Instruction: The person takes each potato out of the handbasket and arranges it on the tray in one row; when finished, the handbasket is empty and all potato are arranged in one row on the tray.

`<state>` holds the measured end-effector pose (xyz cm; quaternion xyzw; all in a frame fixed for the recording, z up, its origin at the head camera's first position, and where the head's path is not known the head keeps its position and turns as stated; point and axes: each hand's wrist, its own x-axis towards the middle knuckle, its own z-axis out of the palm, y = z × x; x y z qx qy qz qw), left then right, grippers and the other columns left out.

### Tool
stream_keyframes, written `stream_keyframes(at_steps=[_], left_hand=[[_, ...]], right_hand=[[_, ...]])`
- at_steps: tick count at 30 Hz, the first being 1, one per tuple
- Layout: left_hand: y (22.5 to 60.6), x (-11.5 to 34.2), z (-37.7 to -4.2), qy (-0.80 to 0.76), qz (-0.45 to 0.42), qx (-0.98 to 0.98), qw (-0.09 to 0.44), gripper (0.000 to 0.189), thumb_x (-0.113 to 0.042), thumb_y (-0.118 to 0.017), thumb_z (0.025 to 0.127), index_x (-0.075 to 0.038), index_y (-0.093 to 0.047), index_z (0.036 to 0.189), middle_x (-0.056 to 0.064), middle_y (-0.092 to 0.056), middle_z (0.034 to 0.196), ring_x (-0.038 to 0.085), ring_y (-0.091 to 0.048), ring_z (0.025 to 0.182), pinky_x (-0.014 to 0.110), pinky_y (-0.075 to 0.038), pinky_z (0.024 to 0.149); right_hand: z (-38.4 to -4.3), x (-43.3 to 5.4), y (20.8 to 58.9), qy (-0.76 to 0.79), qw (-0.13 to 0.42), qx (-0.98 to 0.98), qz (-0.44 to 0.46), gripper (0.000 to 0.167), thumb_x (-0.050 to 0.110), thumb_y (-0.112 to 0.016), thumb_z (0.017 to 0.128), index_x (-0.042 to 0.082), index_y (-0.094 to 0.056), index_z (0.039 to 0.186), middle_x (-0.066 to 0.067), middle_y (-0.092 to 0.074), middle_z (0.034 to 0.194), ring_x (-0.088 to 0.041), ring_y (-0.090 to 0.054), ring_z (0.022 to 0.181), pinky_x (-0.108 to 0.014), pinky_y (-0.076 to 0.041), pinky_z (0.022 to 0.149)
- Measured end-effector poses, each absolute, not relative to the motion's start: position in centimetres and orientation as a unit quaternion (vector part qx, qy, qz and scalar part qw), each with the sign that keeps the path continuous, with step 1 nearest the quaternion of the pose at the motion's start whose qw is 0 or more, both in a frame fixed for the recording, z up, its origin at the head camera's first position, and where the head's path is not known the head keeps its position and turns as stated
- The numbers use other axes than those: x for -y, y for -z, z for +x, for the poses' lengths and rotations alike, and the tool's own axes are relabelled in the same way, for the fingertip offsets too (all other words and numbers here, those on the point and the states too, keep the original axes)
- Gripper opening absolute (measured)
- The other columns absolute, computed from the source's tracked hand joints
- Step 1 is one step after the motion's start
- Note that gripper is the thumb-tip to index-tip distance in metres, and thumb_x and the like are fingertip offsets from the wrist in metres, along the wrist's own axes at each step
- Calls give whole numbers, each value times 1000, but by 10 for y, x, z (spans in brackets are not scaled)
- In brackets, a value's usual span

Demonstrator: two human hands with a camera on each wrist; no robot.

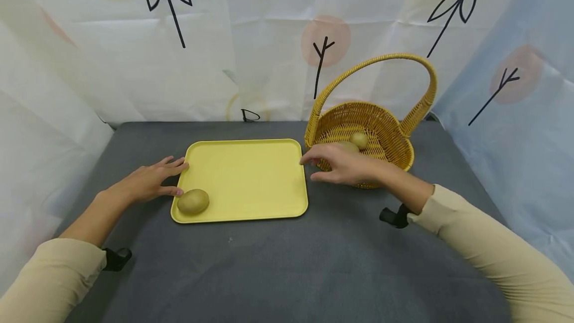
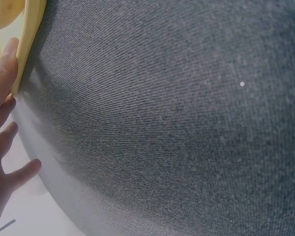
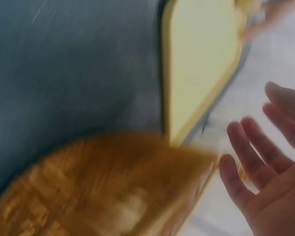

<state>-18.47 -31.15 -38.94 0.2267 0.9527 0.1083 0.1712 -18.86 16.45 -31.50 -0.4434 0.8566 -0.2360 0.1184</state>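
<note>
A yellow tray [image 1: 251,178] lies on the table, with a brownish oval potato [image 1: 193,202] at its front left corner. My left hand [image 1: 150,181] is at the tray's left edge, fingers spread, thumb tip close beside the potato. In the left wrist view, that hand [image 2: 2,103] holds nothing. Over the near left rim of a yellow wicker basket [image 1: 390,133] hovers my right hand [image 1: 343,163], fingers loosely bent. The right wrist view shows the hand [image 3: 270,172] holding nothing. Inside the basket are a round potato [image 1: 359,140] and another potato [image 1: 349,146], partly hidden by the hand.
The basket's tall arched handle [image 1: 381,59] rises above it. A dark grey cloth [image 1: 287,268] covers the table. Printed white curtains [image 1: 264,39] hang behind and at the sides. Black straps [image 1: 395,217] are on both wrists.
</note>
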Motion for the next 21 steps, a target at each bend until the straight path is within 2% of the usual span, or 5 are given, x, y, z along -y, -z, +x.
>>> stream_keyframes(at_steps=[5,12,18,21], left_hand=[[389,312,-184,-110,232,-952,167,92,-59,-65,87,-3,-37,153,23,-29,159,49,-19,145,79,-24,97],[390,312,-182,-113,234,-951,168,89,-55,-66,88,-3,-36,154,23,-27,159,50,-19,145,77,-25,98],[388,311,-180,-116,235,-950,167,89,-55,-66,88,-3,-36,154,23,-27,159,49,-19,145,77,-24,99],[386,311,-180,-116,233,-950,170,91,-57,-65,87,-3,-35,154,22,-27,160,49,-19,146,79,-21,98]], right_hand=[[-210,-207,306,261,134,-882,-368,32,7,-68,94,3,-65,126,-15,-65,124,-32,-62,111,-52,-50,92],[-243,-245,305,319,147,-893,-281,40,-2,-63,95,-4,-56,134,-23,-54,138,-43,-55,123,-56,-46,99],[-257,-262,310,339,179,-892,-239,49,-2,-61,97,-7,-45,143,-26,-40,150,-47,-37,139,-61,-31,110],[-263,-269,312,322,198,-899,-222,54,0,-61,98,-8,-39,146,-28,-35,153,-50,-33,139,-61,-31,110]])
